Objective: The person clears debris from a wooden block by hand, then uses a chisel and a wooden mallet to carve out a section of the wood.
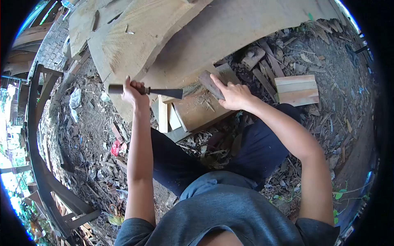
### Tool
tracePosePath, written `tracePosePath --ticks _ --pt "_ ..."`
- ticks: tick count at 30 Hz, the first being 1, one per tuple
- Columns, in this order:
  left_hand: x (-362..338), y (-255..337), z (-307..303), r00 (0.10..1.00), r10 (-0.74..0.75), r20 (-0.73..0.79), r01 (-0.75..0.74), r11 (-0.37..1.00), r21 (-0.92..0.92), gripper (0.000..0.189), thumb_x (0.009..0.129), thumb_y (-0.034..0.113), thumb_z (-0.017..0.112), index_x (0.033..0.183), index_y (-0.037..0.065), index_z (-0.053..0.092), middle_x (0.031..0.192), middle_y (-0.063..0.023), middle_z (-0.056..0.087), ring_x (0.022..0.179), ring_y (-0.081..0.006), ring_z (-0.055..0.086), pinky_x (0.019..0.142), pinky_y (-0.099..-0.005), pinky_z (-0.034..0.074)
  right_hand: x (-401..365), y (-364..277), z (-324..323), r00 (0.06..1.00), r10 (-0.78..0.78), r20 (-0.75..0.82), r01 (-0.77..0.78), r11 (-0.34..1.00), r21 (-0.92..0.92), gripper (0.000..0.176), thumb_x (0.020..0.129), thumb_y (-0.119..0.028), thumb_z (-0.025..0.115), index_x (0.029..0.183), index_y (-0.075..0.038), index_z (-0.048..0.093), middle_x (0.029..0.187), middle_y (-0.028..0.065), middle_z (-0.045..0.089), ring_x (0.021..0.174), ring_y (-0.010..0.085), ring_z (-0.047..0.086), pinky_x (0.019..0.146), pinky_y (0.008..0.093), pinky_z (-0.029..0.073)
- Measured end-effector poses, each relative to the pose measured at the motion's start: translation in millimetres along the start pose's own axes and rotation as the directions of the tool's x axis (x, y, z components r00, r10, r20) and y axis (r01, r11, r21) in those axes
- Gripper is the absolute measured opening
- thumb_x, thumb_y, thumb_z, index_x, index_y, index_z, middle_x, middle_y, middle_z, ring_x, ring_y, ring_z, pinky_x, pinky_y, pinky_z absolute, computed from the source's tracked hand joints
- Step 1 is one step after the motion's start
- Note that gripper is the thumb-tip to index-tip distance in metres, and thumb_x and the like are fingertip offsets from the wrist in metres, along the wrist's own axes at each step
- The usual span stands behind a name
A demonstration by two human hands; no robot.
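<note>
Only the head view here, looking straight down. The left hand [134,94] has its fingers wrapped around the dark handle of a chisel [166,93], which lies pretty much sideways, handle end poking out to the left and the blade pointing right, towards the chunky wood block [193,117] in front of the knees. Can't tell if the blade tip is touching the wood or just hanging over it.

The right hand [236,95] is gripping a dark wooden piece [211,84], index finger stretched out along it and the other fingers curled in. That one's tilted, over the right part of the wood block, with loose shavings [207,105] scattered on the wood just below it.

Left of the block there's a pale strip of wood [163,115] right beside it. Beyond all that, a thick plank [139,37] lies on a big flat panel [254,30]. Off to the right, a striped pale board [297,90] sits on the littered ground [344,78], and there's a red wrapper [116,148] down near the left forearm.
</note>
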State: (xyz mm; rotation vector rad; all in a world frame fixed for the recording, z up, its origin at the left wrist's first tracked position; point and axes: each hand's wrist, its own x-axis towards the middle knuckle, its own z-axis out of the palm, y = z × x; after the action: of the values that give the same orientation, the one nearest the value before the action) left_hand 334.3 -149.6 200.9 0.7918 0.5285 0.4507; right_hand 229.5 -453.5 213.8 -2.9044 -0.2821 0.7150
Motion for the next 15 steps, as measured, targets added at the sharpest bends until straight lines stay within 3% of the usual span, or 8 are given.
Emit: tracePosePath --ticks 3,7,9,11,15 --pt "-8 2 1 0.995 0.06 0.075 -0.056 0.997 -0.047 0.033 0.088 0.01 0.061 0.065 0.013 0.037 0.054 0.0019 0.037 0.044 -0.0109 0.034 0.045 -0.0292 0.033 5 3 -4 1.0 0.001 0.003 -0.002 0.998 0.063 0.097 0.081 -0.033 0.062 0.152 -0.03 -0.004 0.107 0.0257 0.063 0.096 0.0419 0.065 0.085 0.0496 0.052" --pt "-52 10 50 0.941 0.108 0.32 -0.099 0.994 -0.044 0.033 0.085 0.008 0.063 0.064 0.012 0.039 0.051 0.0013 0.038 0.039 -0.0095 0.031 0.038 -0.0281 0.026 11 10 2 0.999 -0.035 -0.014 0.037 0.977 0.212 0.098 0.077 -0.029 0.063 0.152 -0.032 0.001 0.102 0.0254 0.066 0.097 0.0423 0.064 0.085 0.0502 0.051" --pt "-76 5 74 0.891 0.143 0.431 -0.172 0.985 0.027 0.029 0.084 0.005 0.064 0.065 0.009 0.042 0.05 0.0 0.039 0.038 -0.0101 0.034 0.037 -0.0281 0.028 19 13 13 0.998 -0.026 -0.05 0.038 0.968 0.25 0.098 0.075 -0.026 0.065 0.152 -0.033 0.004 0.103 0.0264 0.065 0.097 0.0429 0.064 0.086 0.0478 0.051" --pt "-84 -5 86 0.824 0.088 0.56 -0.201 0.969 0.143 0.026 0.085 0.008 0.065 0.071 0.007 0.043 0.053 -0.0011 0.04 0.04 -0.0105 0.036 0.038 -0.0293 0.029 21 18 18 0.988 -0.059 -0.146 0.091 0.972 0.218 0.099 0.074 -0.031 0.065 0.152 -0.033 0.005 0.111 0.0252 0.064 0.101 0.0394 0.064 0.089 0.0466 0.051" --pt "-89 -24 97 0.811 0.01 0.585 -0.218 0.933 0.286 0.023 0.084 0.008 0.067 0.071 0.005 0.049 0.052 -0.0021 0.043 0.039 -0.0102 0.038 0.038 -0.0274 0.03 19 18 10 0.998 -0.043 -0.052 0.057 0.952 0.301 0.1 0.073 -0.027 0.066 0.152 -0.033 0.005 0.109 0.028 0.063 0.102 0.0404 0.063 0.09 0.0471 0.051"
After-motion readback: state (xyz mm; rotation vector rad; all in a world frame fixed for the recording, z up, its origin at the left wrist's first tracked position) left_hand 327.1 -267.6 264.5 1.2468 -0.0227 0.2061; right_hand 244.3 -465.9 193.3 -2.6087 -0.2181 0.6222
